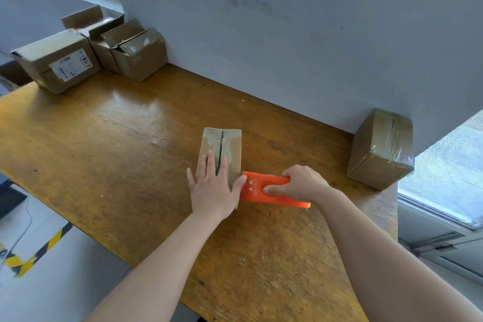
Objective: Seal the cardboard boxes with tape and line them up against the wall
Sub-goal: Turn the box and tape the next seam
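The left hand [213,191] lies flat over the near end of the small cardboard box [222,144], hiding that part of its seam. The right hand [300,181] covers the middle of the orange tape dispenser [277,198]; whether its tip meets the box is hidden behind the left thumb. Print on the shipping label [70,64], upper left of the frame, is too small to read. Both forearms run off the bottom edge.
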`<state>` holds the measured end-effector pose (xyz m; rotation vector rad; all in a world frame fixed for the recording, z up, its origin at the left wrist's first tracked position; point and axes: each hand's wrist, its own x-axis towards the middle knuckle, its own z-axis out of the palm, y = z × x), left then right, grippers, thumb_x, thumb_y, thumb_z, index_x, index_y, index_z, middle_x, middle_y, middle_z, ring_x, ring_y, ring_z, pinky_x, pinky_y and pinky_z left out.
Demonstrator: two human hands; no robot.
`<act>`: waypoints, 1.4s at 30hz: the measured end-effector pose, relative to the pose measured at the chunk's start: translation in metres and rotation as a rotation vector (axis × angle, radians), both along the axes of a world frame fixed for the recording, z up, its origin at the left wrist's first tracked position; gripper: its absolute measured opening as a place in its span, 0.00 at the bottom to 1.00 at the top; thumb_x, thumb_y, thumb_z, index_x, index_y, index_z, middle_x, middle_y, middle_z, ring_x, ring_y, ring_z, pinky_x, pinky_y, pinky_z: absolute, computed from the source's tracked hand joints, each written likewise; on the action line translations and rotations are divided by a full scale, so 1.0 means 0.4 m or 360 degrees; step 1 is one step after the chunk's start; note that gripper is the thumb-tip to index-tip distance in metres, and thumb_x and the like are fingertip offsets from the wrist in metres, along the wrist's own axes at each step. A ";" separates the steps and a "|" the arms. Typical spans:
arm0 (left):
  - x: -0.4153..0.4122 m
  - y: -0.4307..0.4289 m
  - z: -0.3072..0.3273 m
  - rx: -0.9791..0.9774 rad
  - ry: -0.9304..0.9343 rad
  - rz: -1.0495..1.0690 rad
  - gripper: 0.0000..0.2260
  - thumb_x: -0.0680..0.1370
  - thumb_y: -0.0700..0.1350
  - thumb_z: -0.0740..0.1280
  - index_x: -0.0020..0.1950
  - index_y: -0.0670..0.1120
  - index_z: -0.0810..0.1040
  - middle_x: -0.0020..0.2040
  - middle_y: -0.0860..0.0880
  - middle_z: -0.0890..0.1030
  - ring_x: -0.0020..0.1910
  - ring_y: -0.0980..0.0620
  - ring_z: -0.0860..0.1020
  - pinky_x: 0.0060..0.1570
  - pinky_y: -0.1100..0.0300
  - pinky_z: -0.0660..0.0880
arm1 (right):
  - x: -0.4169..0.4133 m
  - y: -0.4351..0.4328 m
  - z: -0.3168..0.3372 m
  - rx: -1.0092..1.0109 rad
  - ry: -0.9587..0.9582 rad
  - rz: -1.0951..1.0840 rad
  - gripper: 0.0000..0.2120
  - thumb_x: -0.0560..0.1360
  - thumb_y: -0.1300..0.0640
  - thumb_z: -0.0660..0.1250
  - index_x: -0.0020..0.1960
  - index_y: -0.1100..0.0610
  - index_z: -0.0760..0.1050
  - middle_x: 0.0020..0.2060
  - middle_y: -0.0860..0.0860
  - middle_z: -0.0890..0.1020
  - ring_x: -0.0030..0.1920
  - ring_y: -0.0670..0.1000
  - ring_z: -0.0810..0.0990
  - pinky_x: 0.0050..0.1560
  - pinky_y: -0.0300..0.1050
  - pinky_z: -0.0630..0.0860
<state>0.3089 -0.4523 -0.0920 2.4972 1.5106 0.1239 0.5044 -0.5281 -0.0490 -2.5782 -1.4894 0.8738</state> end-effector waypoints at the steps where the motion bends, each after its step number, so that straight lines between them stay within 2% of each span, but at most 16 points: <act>1: 0.002 0.001 -0.007 -0.0010 0.0073 -0.0017 0.35 0.78 0.68 0.42 0.80 0.51 0.47 0.80 0.45 0.43 0.79 0.45 0.41 0.74 0.40 0.42 | -0.002 0.000 -0.002 0.0007 0.0014 -0.0014 0.27 0.69 0.29 0.67 0.54 0.49 0.76 0.45 0.45 0.80 0.46 0.48 0.80 0.43 0.40 0.78; 4: -0.002 0.012 -0.013 -0.0014 0.0135 -0.0048 0.35 0.79 0.67 0.43 0.80 0.50 0.44 0.80 0.44 0.41 0.79 0.45 0.40 0.75 0.40 0.47 | 0.000 -0.008 -0.005 0.0025 0.0084 -0.0051 0.27 0.69 0.29 0.67 0.55 0.50 0.76 0.47 0.46 0.80 0.47 0.49 0.80 0.42 0.40 0.76; 8: 0.001 0.020 -0.003 -0.0053 0.0170 -0.0070 0.34 0.80 0.65 0.48 0.80 0.50 0.42 0.80 0.45 0.40 0.78 0.45 0.39 0.75 0.40 0.50 | 0.022 -0.041 -0.007 0.0027 0.0252 -0.0121 0.27 0.67 0.28 0.67 0.51 0.50 0.77 0.46 0.46 0.80 0.47 0.48 0.79 0.41 0.40 0.74; 13: 0.003 0.025 0.001 -0.0090 0.0195 -0.0090 0.35 0.80 0.65 0.49 0.80 0.50 0.41 0.80 0.45 0.39 0.78 0.45 0.38 0.73 0.39 0.51 | 0.046 -0.073 -0.002 0.0120 0.0453 -0.0250 0.30 0.65 0.28 0.68 0.54 0.50 0.79 0.48 0.47 0.82 0.49 0.50 0.80 0.45 0.43 0.76; 17: 0.002 0.024 0.007 -0.0070 0.0202 -0.0103 0.35 0.80 0.66 0.49 0.80 0.50 0.42 0.80 0.46 0.40 0.79 0.45 0.39 0.73 0.39 0.53 | 0.052 -0.095 -0.007 0.0145 0.0472 -0.0293 0.29 0.64 0.28 0.70 0.52 0.51 0.81 0.47 0.47 0.83 0.49 0.50 0.81 0.44 0.45 0.78; 21: 0.001 0.024 0.011 -0.0074 0.0203 -0.0105 0.35 0.80 0.66 0.49 0.80 0.50 0.42 0.80 0.46 0.40 0.79 0.45 0.39 0.73 0.38 0.52 | 0.093 -0.131 0.011 0.0031 0.0318 -0.0282 0.29 0.64 0.28 0.70 0.51 0.51 0.81 0.47 0.47 0.82 0.48 0.48 0.80 0.49 0.46 0.78; 25: 0.007 0.022 0.008 -0.0074 0.0197 -0.0093 0.35 0.80 0.65 0.50 0.80 0.50 0.43 0.80 0.45 0.41 0.79 0.44 0.40 0.73 0.37 0.53 | 0.068 -0.113 0.015 -0.0003 0.0081 -0.0189 0.25 0.67 0.27 0.68 0.46 0.49 0.77 0.42 0.45 0.80 0.44 0.47 0.79 0.38 0.40 0.73; 27: 0.009 0.020 0.008 -0.0054 0.0191 -0.0082 0.35 0.80 0.65 0.51 0.80 0.49 0.44 0.80 0.45 0.41 0.79 0.44 0.40 0.72 0.37 0.53 | 0.043 -0.098 0.003 -0.0023 -0.0044 -0.0158 0.25 0.66 0.26 0.67 0.43 0.48 0.76 0.40 0.45 0.80 0.41 0.46 0.79 0.37 0.40 0.74; 31: 0.013 0.017 0.007 -0.0035 0.0181 -0.0064 0.35 0.80 0.64 0.52 0.80 0.49 0.45 0.80 0.45 0.42 0.79 0.44 0.41 0.72 0.38 0.54 | -0.005 -0.071 -0.002 -0.0066 -0.0223 -0.0142 0.26 0.68 0.27 0.66 0.44 0.50 0.78 0.37 0.45 0.80 0.37 0.45 0.79 0.35 0.39 0.76; 40: 0.011 0.019 0.005 -0.0013 0.0159 -0.0094 0.36 0.79 0.65 0.53 0.80 0.49 0.45 0.80 0.45 0.43 0.79 0.44 0.42 0.72 0.38 0.55 | -0.116 0.020 0.023 -0.0119 -0.0460 -0.0068 0.22 0.72 0.34 0.66 0.37 0.53 0.73 0.34 0.48 0.79 0.36 0.48 0.79 0.36 0.41 0.76; 42: 0.011 0.020 0.004 -0.0004 0.0162 -0.0099 0.36 0.79 0.65 0.54 0.80 0.49 0.45 0.80 0.45 0.43 0.79 0.44 0.42 0.72 0.39 0.55 | -0.137 0.040 0.032 -0.0118 -0.0506 -0.0071 0.20 0.72 0.36 0.67 0.37 0.53 0.73 0.35 0.48 0.79 0.37 0.49 0.80 0.40 0.41 0.78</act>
